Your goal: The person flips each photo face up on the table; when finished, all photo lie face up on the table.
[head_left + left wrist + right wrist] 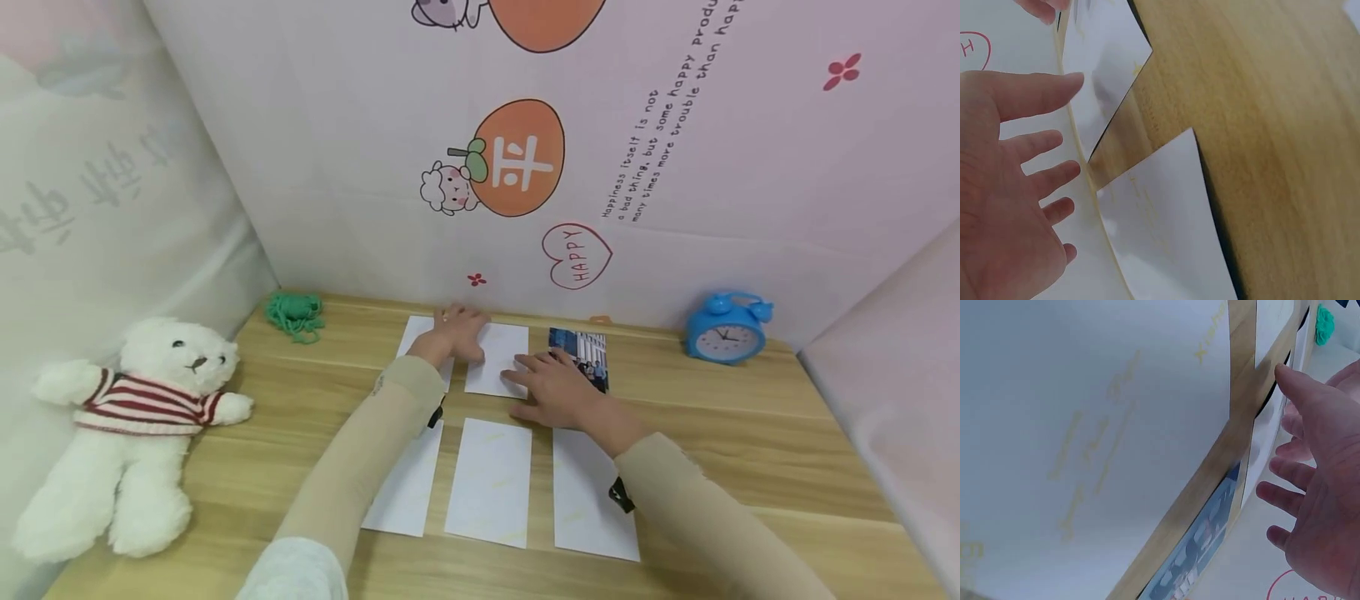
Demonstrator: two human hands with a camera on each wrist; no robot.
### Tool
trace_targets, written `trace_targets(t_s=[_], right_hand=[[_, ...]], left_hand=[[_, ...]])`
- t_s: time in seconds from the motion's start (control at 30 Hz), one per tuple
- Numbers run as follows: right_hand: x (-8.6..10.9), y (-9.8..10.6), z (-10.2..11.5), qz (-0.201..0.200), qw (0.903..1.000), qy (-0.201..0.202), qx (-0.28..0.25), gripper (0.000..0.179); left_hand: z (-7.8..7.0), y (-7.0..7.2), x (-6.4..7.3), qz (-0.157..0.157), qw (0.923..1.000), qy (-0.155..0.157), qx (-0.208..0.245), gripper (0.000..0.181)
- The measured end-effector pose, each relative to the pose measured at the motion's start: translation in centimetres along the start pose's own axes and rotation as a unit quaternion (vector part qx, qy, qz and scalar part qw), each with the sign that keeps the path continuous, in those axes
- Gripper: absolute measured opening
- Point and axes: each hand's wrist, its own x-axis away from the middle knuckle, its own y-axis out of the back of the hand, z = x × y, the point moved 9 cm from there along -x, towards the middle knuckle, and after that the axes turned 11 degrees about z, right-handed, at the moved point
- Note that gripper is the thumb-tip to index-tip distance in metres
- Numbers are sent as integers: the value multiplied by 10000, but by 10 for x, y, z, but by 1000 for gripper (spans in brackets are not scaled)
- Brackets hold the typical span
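Note:
Two rows of photo-sized prints lie on the wooden table. In the head view, the back row has a white-faced print at left, another white-faced print in the middle and a picture-side-up photo at right. My left hand is over the gap between the two white ones, fingers spread. Partly covering the photo, my right hand reaches toward the middle print with fingers extended. Both wrist views show the left hand and right hand holding nothing; contact with the prints cannot be told.
Three more white prints form the front row: left, middle and right, with faint yellow marks. A white teddy bear sits at left, green yarn at back left, a blue alarm clock at back right.

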Motion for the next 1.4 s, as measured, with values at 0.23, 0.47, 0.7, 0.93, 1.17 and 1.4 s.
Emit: trace_targets(t_s=[0.23, 0.47, 0.7, 0.93, 1.17, 1.4], right_hand=[[-5, -6, 1, 152, 9999, 0, 21, 48], [-7, -7, 4, 146, 9999, 56, 9, 44], [-10, -6, 9, 204, 9997, 88, 23, 42], [-13, -5, 10, 253, 9996, 78, -21, 41], [-11, -4, 7, 202, 9997, 13, -112, 40], [-12, -6, 3, 257, 9993, -126, -229, 38]], left_hand=[[-5, -1, 0, 46, 10000, -43, -24, 80], [-3, 1, 3, -54, 9999, -80, 89, 83], [10, -1, -4, 15, 9988, 132, 473, 86], [14, -1, -1, 172, 9978, 332, 556, 88], [7, 5, 3, -51, 9982, 248, 541, 90], [-2, 7, -1, -213, 9989, 89, 419, 94]])
